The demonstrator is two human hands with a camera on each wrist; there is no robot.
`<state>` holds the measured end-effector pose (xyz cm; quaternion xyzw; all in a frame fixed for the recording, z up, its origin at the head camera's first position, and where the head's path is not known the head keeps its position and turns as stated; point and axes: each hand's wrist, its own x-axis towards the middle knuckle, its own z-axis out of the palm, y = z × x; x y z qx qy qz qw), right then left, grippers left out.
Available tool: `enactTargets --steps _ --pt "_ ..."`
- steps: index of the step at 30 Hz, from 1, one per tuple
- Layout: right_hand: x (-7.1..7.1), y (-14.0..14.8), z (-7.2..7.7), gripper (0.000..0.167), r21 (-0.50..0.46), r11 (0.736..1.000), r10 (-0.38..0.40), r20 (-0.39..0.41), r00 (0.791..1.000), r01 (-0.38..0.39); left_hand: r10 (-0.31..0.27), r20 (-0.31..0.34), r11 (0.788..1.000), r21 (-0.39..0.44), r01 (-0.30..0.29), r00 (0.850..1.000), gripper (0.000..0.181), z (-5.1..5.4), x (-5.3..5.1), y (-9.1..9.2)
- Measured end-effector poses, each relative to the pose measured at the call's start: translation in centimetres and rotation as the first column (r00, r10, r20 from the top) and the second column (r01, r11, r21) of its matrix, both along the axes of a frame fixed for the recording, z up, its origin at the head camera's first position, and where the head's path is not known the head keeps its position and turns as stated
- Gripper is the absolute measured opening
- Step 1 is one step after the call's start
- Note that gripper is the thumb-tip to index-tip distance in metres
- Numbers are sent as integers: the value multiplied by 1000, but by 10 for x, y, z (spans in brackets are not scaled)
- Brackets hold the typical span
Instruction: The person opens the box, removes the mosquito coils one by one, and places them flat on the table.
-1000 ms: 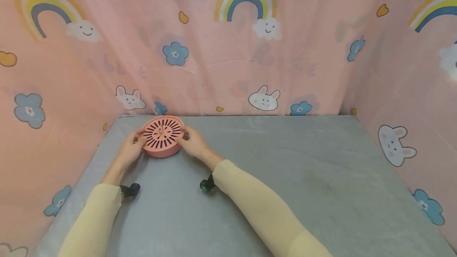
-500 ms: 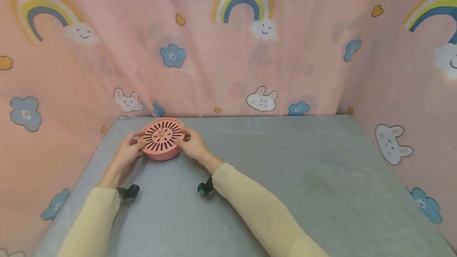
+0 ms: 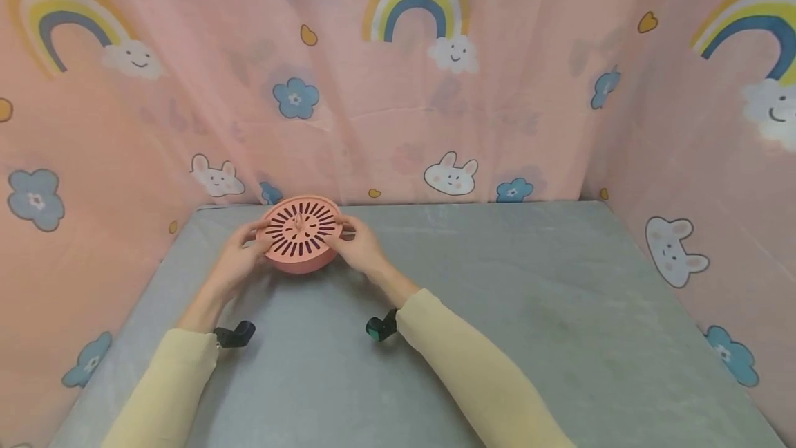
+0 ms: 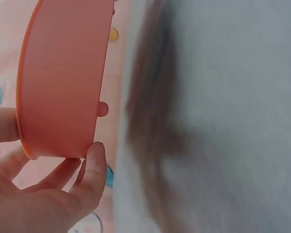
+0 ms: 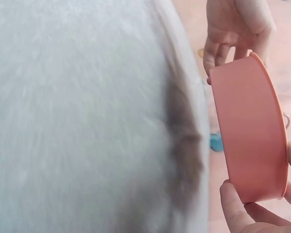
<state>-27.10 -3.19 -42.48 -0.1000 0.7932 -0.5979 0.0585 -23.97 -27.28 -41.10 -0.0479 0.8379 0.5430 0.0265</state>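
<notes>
Pink box point(image 3: 301, 230) held above grey table point(image 3: 485, 310), slotted face up; left hand point(image 3: 242, 251) and right hand point(image 3: 363, 246) clamped on it, gripping opposite sides between rim and base.

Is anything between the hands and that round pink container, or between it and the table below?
Nothing visible. The left hand and right hand both grip the pink container directly, and no object shows in the gap between it and the gray table.

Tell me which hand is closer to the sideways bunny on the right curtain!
Right. The right hand holds the pink container by its right side, facing the sideways bunny; the left hand holds its left side, farther from the bunny.
</notes>
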Motion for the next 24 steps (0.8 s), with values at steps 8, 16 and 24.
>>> enactTargets --steps 8,16,24 --pt "2 36 10 50 -43 999 -12 -14 1000 12 -30 -49 999 41 32 998 53 10 -1 31" --pt "4 72 13 50 -63 998 -30 -31 999 28 -53 -80 997 49 57 995 54 15 -3 64" --pt "11 110 17 51 -68 997 -39 21 999 40 -85 -102 993 77 94 991 53 11 -6 95"
